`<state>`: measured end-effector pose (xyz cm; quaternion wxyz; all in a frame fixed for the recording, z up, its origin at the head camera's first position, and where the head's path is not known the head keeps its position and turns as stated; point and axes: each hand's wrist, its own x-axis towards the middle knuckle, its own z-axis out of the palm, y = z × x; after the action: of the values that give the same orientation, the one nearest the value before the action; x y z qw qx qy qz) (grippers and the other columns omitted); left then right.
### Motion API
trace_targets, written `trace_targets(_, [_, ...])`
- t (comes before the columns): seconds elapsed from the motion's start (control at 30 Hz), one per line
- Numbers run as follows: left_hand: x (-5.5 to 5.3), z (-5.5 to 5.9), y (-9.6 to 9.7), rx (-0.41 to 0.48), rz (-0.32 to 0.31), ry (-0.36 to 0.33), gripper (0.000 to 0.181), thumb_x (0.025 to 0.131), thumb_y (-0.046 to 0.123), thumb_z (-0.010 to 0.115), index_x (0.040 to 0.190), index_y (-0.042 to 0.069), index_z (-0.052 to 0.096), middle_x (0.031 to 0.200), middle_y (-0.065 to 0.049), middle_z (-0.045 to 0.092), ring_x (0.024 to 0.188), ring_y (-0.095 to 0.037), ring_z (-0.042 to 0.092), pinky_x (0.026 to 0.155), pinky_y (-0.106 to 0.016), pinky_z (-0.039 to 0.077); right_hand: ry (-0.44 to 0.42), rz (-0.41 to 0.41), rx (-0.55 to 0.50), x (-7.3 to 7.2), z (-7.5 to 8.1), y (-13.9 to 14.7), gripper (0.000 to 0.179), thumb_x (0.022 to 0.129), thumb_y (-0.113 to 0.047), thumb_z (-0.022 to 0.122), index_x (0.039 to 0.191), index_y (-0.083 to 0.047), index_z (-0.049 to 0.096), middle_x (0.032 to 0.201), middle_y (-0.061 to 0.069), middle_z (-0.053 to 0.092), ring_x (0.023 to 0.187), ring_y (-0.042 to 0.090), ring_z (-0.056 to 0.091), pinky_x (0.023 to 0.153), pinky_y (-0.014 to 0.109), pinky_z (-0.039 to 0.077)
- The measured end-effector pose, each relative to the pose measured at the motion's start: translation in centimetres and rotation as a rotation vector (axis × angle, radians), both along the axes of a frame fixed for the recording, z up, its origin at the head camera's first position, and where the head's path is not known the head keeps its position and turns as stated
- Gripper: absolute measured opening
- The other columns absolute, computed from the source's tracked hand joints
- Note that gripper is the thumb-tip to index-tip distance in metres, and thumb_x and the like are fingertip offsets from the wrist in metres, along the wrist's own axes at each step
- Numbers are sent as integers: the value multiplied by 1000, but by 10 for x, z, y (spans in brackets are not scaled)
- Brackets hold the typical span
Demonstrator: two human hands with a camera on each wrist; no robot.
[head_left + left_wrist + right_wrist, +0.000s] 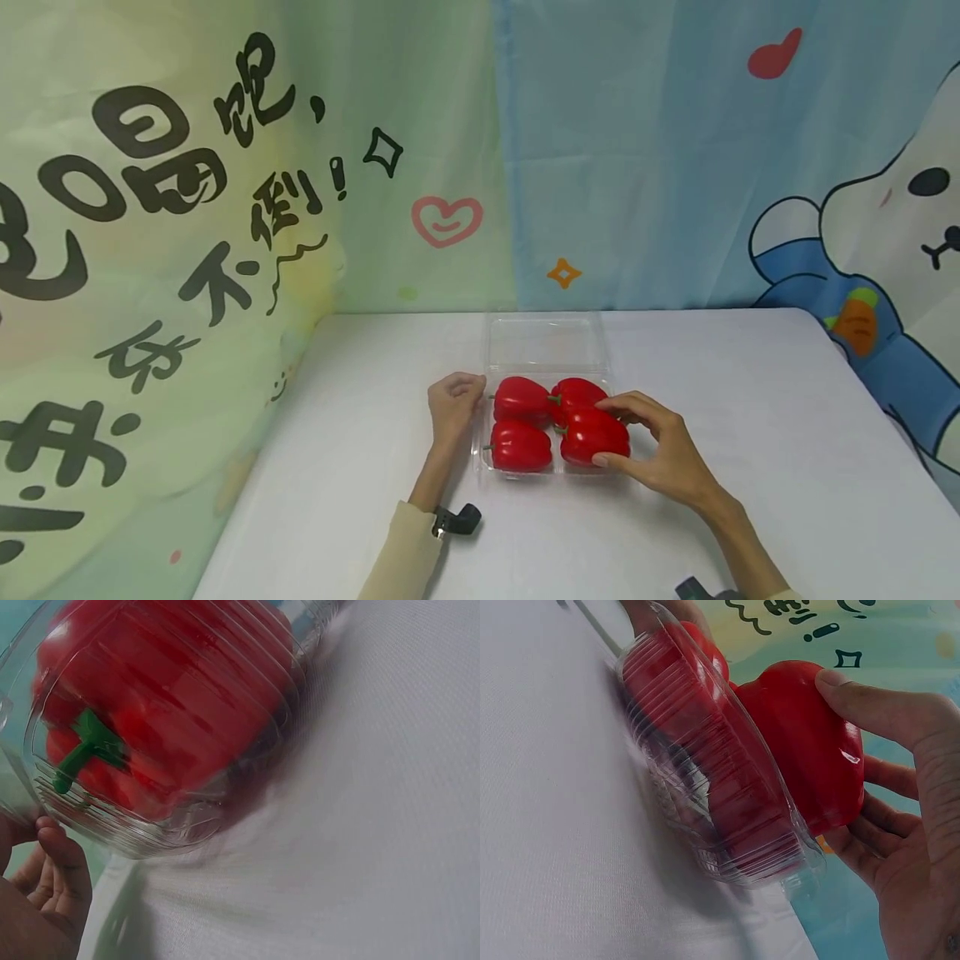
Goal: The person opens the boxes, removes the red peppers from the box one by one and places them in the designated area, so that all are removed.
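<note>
Several red bell peppers with green stems sit in a clear plastic clamshell box [480, 454] whose lid is folded back. My right hand [663, 454] grips the front right bell pepper [592, 435], thumb on its near side and fingers on its far side. In the right wrist view this bell pepper [802, 742] stands above the box's rim. My left hand [453, 408] is at the box's left edge; the left wrist view shows thumb and forefinger pinching the rim close to a bell pepper's green stem [90, 746]. Two peppers fill the left side, another the back right.
The transparent lid [546, 343] lies flat behind the box, toward the table's back edge. A white cloth covers the table [720, 375]. Printed curtains [615, 167] hang behind and to the left. A dark wrist camera [459, 520] sits on the left wrist.
</note>
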<state>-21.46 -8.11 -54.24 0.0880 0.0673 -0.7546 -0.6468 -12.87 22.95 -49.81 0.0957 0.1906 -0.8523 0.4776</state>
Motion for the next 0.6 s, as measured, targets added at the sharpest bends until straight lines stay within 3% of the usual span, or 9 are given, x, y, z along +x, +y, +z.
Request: trace_targets(0.6, [1,-1,0,-2,8,-2,18,102,19,75,96,2,79,85,-19,80,63,-11,65,57,-19,52,39,-19,-62,-1,2,0,68,75,-5,99,136,-16,71,130,0,74,113,2,67,91,15,59])
